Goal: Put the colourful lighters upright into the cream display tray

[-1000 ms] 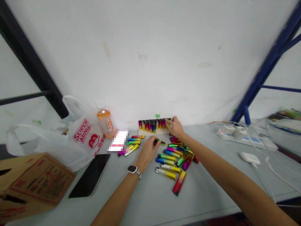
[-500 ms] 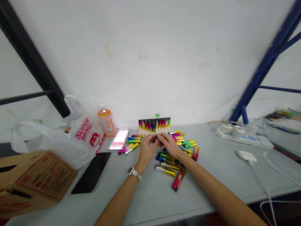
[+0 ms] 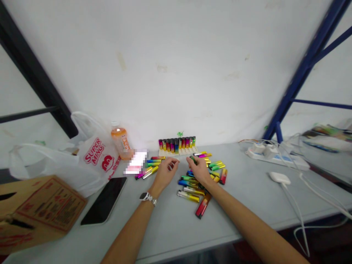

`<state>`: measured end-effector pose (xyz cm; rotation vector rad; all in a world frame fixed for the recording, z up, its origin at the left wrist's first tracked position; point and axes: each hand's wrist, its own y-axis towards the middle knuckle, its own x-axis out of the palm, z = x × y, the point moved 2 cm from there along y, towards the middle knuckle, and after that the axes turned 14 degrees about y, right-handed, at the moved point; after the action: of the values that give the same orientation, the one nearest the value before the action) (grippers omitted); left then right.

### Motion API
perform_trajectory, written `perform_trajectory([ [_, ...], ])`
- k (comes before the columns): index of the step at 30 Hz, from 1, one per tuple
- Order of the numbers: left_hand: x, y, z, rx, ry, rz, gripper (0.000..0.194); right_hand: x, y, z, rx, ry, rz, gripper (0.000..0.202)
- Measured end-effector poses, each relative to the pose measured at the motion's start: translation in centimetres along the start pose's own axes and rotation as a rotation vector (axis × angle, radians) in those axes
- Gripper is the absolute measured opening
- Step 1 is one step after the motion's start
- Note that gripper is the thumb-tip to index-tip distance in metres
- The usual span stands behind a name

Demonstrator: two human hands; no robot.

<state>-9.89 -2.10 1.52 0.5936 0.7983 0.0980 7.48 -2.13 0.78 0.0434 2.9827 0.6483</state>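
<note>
My left hand, with a metal-banded watch on its wrist, hovers over the table left of centre. Its fingers are curved and apart, with nothing seen between them. My right hand pinches a lighter whose dark green end shows; the rest is hidden by the fingers. Behind both hands a pale slotted tray holds upright lighters in rows, fuller on its left side. Loose shiny lighters lie beneath and in front of my right hand, and more lighters lie beside my left.
At left are a cardboard box, a white plastic bag, an orange drink bottle and a black-screened tablet or phone. A power strip, white charger and cables lie at right. A wall stands behind.
My hands were together in front of the tray and have moved apart. The left has drawn back leftward; a green lighter now shows in my right hand. The view has shifted slightly.
</note>
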Motion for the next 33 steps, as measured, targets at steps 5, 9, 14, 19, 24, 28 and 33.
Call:
perform_trajectory([
  [5, 0.6, -0.2, 0.6, 0.027, -0.004, -0.049, 0.019, -0.2, 0.0, -0.3, -0.012, -0.039, 0.113, 0.037],
  [9, 0.8, -0.3, 0.9, 0.045, 0.006, -0.077, 0.022, -0.5, 0.0, -0.5, -0.022, -0.004, 0.148, 0.036],
  [14, 1.1, -0.3, 0.6, 0.045, 0.005, -0.105, 0.024, -0.5, 0.0, -0.3, -0.027, 0.026, 0.115, 0.042],
  [19, 1.1, -0.3, 0.6, 0.041, 0.003, -0.113, 0.023, -0.5, 0.0, -0.2, -0.033, -0.035, 0.161, 0.037],
  [24, 1.0, -0.4, 0.8, 0.046, 0.005, -0.132, 0.023, -0.1, 0.1, -0.4, 0.071, 0.229, 0.038, 0.053],
  [28, 1.3, -0.5, 0.9, 0.053, -0.005, -0.154, 0.023, -0.3, 0.7, -0.5, 0.086, 0.357, -0.024, 0.059],
  [33, 1.7, -0.8, 1.5, 0.074, -0.036, -0.213, 0.022, -2.1, 2.2, 0.2, 0.002, 0.296, -0.020, 0.042],
])
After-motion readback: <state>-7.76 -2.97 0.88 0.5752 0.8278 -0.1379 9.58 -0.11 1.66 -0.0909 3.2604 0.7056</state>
